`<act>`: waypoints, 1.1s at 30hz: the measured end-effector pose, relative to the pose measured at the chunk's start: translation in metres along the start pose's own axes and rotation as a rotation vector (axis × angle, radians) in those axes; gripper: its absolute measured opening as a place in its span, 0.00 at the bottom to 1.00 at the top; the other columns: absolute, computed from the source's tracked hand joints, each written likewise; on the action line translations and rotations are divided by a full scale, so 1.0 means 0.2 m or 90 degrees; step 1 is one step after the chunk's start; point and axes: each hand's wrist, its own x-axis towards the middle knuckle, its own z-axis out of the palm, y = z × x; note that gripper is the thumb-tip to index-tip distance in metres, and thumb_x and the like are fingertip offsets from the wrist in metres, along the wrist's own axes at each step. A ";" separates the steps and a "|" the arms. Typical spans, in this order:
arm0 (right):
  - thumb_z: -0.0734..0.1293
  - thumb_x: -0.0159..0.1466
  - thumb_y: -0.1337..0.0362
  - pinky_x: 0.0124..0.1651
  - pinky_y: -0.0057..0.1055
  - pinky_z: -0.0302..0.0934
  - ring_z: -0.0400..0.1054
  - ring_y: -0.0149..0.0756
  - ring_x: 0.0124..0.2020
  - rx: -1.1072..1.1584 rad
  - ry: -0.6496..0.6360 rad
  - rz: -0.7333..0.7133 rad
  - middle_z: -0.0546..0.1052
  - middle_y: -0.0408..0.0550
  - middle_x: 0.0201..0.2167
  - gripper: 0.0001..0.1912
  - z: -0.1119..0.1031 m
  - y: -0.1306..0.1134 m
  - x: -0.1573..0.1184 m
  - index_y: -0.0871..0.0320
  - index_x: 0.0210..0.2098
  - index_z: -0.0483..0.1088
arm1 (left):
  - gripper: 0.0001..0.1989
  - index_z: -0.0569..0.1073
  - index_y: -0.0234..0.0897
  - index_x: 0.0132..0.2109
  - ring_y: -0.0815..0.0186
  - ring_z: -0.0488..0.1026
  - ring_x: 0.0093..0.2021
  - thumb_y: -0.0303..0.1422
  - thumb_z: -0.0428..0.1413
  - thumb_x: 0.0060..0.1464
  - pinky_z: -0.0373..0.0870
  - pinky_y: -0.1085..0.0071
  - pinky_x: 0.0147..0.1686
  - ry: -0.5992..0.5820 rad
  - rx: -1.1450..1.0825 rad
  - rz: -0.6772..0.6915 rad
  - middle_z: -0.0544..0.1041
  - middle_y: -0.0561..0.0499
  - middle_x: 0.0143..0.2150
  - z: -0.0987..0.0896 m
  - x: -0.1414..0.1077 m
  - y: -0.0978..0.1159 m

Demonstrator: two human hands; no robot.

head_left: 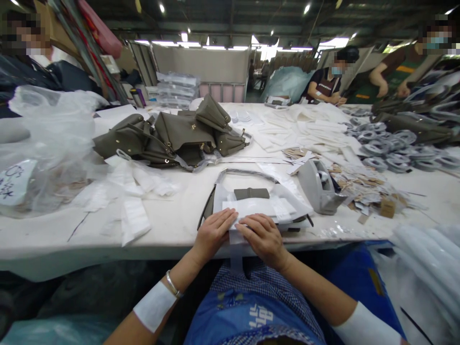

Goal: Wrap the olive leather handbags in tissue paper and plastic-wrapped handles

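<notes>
An olive handbag [247,193] lies in front of me at the table's near edge, largely covered by white wrapping sheets [251,207]. Its strap [247,172], in a clear-looking wrap, arches behind it. My left hand [215,231] rests on the near left part of the wrapping, fingers stretched out. Beside it, my right hand [264,237] lies on the same wrapping with fingers apart and slightly bent. A translucent strip [236,249] hangs over the table edge between my hands. What lies under my palms is hidden.
Several olive bags [179,132] are heaped behind. A grey tape dispenser [318,187] stands at right, near scattered paper tags [373,187]. White strips [134,211] and a filled plastic bag [50,153] lie left. Wrapped straps [391,143] are piled far right. Co-workers [328,81] are across the table.
</notes>
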 end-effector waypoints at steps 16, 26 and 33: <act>0.62 0.70 0.69 0.41 0.33 0.58 0.70 0.34 0.38 0.085 -0.003 -0.024 0.80 0.44 0.31 0.10 0.09 -0.09 -0.02 0.56 0.42 0.76 | 0.34 0.59 0.37 0.68 0.60 0.68 0.63 0.17 0.50 0.55 0.68 0.61 0.61 -0.059 -0.031 -0.059 0.71 0.44 0.63 -0.01 -0.01 0.01; 0.65 0.69 0.69 0.43 0.35 0.59 0.70 0.35 0.41 0.008 -0.012 -0.077 0.81 0.45 0.36 0.10 0.16 -0.02 -0.06 0.58 0.48 0.75 | 0.33 0.59 0.40 0.68 0.60 0.62 0.67 0.28 0.57 0.57 0.63 0.61 0.64 -0.247 -0.220 -0.096 0.65 0.44 0.67 -0.24 0.11 -0.03; 0.65 0.68 0.70 0.46 0.37 0.61 0.70 0.36 0.41 0.037 -0.046 -0.080 0.81 0.46 0.37 0.11 0.10 -0.04 -0.09 0.57 0.49 0.75 | 0.25 0.61 0.36 0.66 0.59 0.64 0.65 0.26 0.52 0.63 0.67 0.59 0.62 -0.132 -0.056 0.000 0.69 0.40 0.64 -0.07 0.02 -0.05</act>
